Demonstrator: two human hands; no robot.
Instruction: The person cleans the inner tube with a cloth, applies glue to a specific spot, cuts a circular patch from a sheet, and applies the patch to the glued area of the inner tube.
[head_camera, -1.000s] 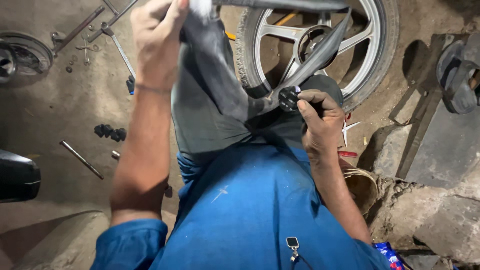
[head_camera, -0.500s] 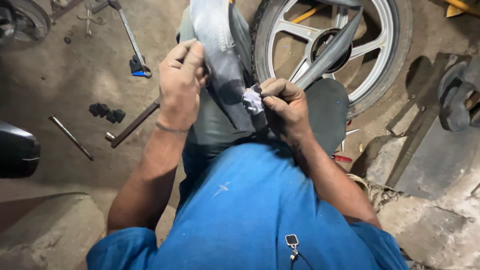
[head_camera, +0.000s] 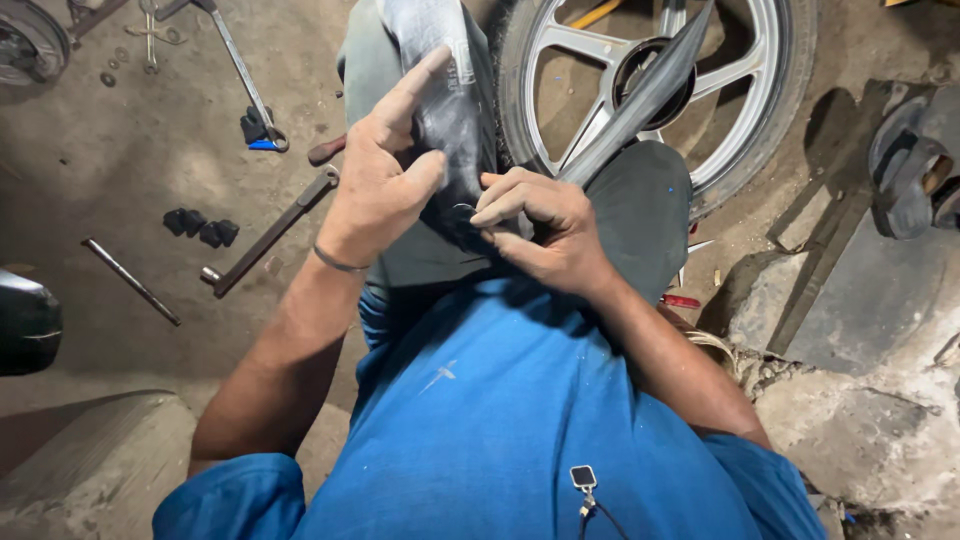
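Inner tube (head_camera: 450, 110), black and limp, lies over our knees, where we grip it with both hands: our left hand (head_camera: 385, 175) closes around its side, our right hand (head_camera: 535, 225) pinches a fold. Beyond stands an alloy wheel (head_camera: 660, 90); a long wrench (head_camera: 265, 235) lies on the floor (head_camera: 120, 190).

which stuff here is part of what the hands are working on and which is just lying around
In hand:
- inner tube, gripped by left hand and right hand
- small metal ring at the fingertips, likely the valve
- wheel, which the tube runs toward

Lying about:
- long wrench
- thin rod
- black bits
- blue-tipped tool
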